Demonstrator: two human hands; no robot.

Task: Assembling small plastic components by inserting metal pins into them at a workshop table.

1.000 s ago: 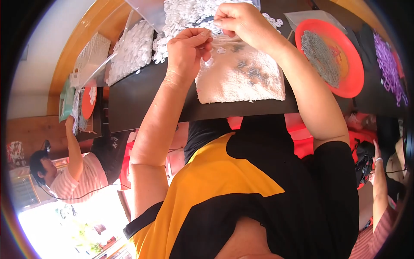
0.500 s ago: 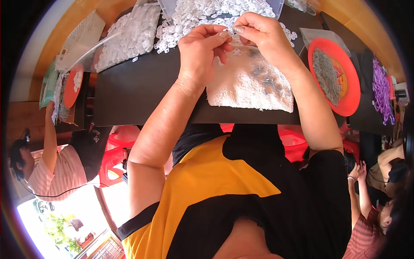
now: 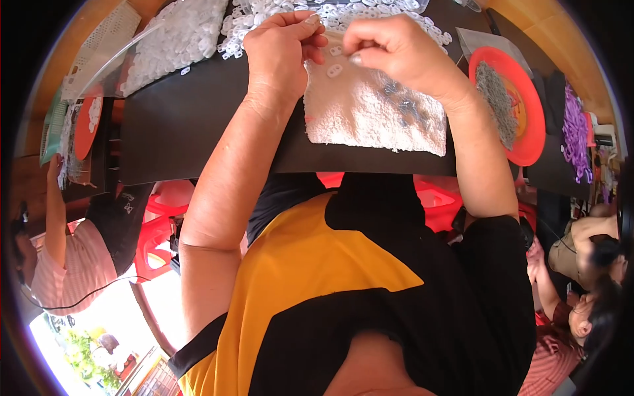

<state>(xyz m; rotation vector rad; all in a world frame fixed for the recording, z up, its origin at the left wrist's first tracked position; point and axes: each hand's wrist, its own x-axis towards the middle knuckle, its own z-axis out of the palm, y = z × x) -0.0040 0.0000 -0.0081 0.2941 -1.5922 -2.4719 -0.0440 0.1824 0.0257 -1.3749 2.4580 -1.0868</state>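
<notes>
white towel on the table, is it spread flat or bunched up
Spread flat: the white towel lies open on the dark table, edges showing, under both hands.

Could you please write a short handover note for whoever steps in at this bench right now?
Left hand: raised over the white towel, fingertips pinching a small white plastic piece.
Right hand: fingertips pinched beside it, meeting the left; two small white rings lie just below.
Towel lies on the black table; small grey metal parts rest on it.
Heap of white plastic rings beyond the towel; red tray of grey parts to the right.
Done: cannot tell how many. Left: the heap looks large.
</notes>
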